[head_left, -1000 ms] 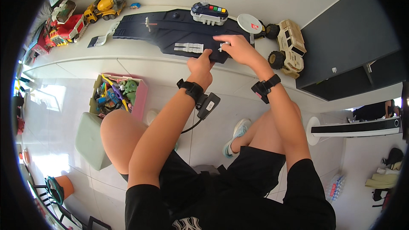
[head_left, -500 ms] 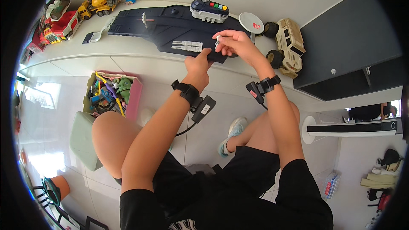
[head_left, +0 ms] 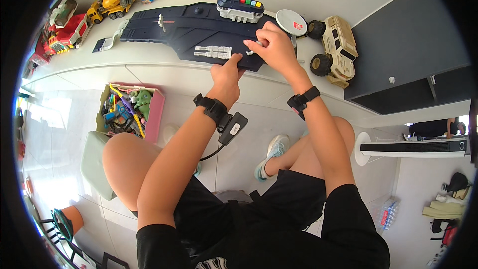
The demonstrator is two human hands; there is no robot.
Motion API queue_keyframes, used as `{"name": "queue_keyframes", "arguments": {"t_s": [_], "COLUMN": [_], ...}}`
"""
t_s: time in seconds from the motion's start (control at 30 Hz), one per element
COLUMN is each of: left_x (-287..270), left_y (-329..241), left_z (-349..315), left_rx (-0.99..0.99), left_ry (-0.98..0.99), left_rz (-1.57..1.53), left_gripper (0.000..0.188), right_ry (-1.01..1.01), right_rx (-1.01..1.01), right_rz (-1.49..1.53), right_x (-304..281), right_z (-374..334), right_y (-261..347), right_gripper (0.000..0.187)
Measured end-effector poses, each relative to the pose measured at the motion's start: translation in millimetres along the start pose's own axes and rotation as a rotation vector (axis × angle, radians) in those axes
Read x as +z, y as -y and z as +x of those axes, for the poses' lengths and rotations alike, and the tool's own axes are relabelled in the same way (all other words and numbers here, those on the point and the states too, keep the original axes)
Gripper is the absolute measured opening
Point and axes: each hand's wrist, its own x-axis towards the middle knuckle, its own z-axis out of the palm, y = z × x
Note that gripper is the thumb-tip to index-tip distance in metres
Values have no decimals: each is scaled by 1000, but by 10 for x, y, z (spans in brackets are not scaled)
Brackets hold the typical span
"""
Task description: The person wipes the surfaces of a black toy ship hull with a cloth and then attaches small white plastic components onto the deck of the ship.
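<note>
A dark navy toy aircraft-carrier deck (head_left: 209,32) lies on the white ledge. My left hand (head_left: 226,77) grips its near edge, thumb on top and fingers curled beneath. Over the deck's right part, my right hand (head_left: 275,47) is closed in a pinch on a small white plastic piece (head_left: 253,49), mostly covered by the fingers. Left of that piece, a ribbed pale grey double strip (head_left: 213,52) sits on the deck. A navy-and-white block with coloured buttons (head_left: 240,8) stands at the deck's far edge. Towards the left end rises a small white post (head_left: 161,22).
A white disc (head_left: 291,22) and a beige toy truck (head_left: 339,50) are at the right. A yellow mixer truck (head_left: 113,4), a red toy vehicle (head_left: 68,32) and a grey ramp piece (head_left: 105,43) are at the left. A pink toy box (head_left: 156,114) stands on the floor.
My right hand has turned and come down nearer the deck with the white piece. My left hand keeps its grip on the edge. The view has shifted slightly.
</note>
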Motion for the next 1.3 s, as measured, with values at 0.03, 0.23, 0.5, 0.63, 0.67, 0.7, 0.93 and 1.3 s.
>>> {"name": "queue_keyframes", "arguments": {"t_s": [0.03, 0.23, 0.5, 0.63, 0.67, 0.7, 0.93, 1.3], "left_x": [-5, -6, -68, -62, -61, -59, -87, -68], "left_y": [0, 11, 20, -3, -6, 1, 31, 40], "left_z": [2, 20, 63, 43, 41, 34, 47, 30], "left_rx": [-3, -4, -1, -8, -13, -14, -24, 1], "left_ry": [9, 19, 14, -11, 4, 4, 2, 45], "left_rz": [2, 19, 31, 33, 35, 37, 17, 16], "left_gripper": [41, 31, 25, 27, 28, 28, 29, 30], "right_ry": [-1, -29, 405, 440, 439, 399, 142, 237], "right_rx": [1, 47, 311, 294, 295, 310, 74, -11], "right_rz": [1, 133, 772, 808, 809, 706, -181, 304], "right_x": [14, 83, -177, -255, -252, -254, -201, -412], "right_z": [0, -10, 4, -38, -48, -66, -7, -104], "right_y": [0, -104, 44, -69, -44, -21, 168, 34], "right_gripper": [49, 50, 13, 23, 23, 22, 46, 16]}}
